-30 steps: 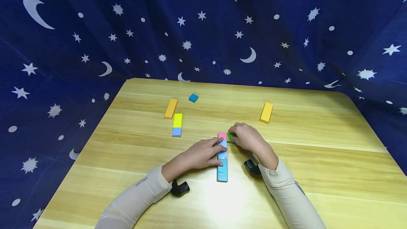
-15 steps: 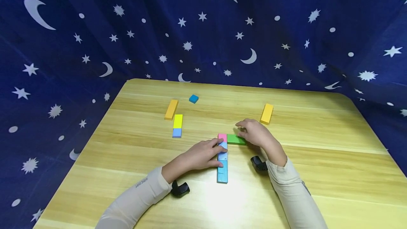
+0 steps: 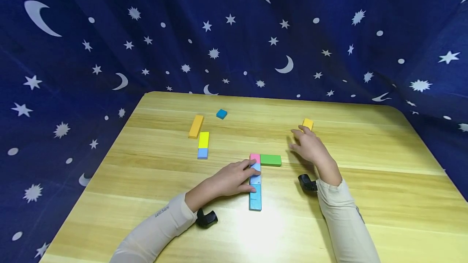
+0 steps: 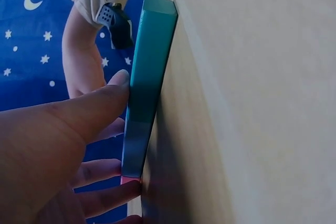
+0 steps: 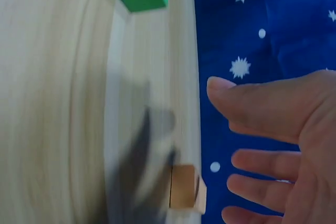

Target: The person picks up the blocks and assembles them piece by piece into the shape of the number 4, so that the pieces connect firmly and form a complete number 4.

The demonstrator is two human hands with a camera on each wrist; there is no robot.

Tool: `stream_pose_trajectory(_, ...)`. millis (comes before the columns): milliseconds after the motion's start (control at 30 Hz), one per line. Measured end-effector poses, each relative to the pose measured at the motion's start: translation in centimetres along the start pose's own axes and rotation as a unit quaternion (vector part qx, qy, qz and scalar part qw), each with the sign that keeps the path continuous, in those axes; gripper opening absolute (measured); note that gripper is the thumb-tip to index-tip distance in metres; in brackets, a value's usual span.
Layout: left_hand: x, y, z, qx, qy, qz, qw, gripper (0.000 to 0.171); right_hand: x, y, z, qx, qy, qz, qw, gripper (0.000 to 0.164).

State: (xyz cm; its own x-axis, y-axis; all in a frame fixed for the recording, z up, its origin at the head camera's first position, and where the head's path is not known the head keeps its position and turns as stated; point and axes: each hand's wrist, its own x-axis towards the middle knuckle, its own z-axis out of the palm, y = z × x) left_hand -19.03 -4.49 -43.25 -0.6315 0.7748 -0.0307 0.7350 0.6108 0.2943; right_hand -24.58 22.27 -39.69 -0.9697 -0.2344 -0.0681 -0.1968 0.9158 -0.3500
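Observation:
A column of flat blocks runs toward the front: a pink block [image 3: 254, 157], a light blue block [image 3: 256, 180] and a teal block [image 3: 255, 201]. My left hand [image 3: 228, 179] rests its extended fingers and thumb on this column. In the left wrist view the thumb lies against the teal block [image 4: 152, 56]. A green block [image 3: 271, 160] adjoins the pink one, pointing right. My right hand [image 3: 312, 148] is held above the table with fingers spread and nothing in them. Its fingertips partly cover a yellow-orange block [image 3: 308, 123], seen apart from the hand as an orange block [image 5: 182, 187] in the right wrist view.
At the left, an orange block [image 3: 196, 126] lies beside a yellow block [image 3: 203, 140] that touches a periwinkle block [image 3: 202, 153]. A small dark blue block [image 3: 221, 114] sits farther back. Behind the wooden table [image 3: 146, 182] hangs a starry blue curtain [image 3: 234, 35].
My right hand has let go of the green block, leaving it beside the pink one, and has moved right and away from me to the yellow-orange block. The left hand stays in place.

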Motion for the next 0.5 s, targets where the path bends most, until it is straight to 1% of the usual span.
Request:
stream_pose_trajectory(100, -0.1, 0.0, 0.0, 0.001, 0.002, 0.0, 1.0, 0.05, 0.1, 0.7, -0.2, 0.009, -0.016, 0.042, 0.999, 0.06)
stream_pose_trajectory(200, -0.1, 0.0, 0.1, -0.002, 0.002, -0.002, 1.0, 0.05, 0.1, 1.1, -0.3, 0.008, -0.023, 0.065, 0.998, 0.063)
stream_pose_trajectory(367, -0.1, -0.1, 0.3, -0.003, 0.001, -0.004, 1.0, 0.05, 0.0, 1.6, -0.5, -0.004, -0.025, 0.079, 0.997, 0.063)
stream_pose_trajectory(500, -0.1, -0.1, 0.2, -0.004, 0.002, -0.002, 1.0, 0.05, 0.0, 1.7, -0.4, -0.022, -0.029, 0.077, 0.996, 0.055)
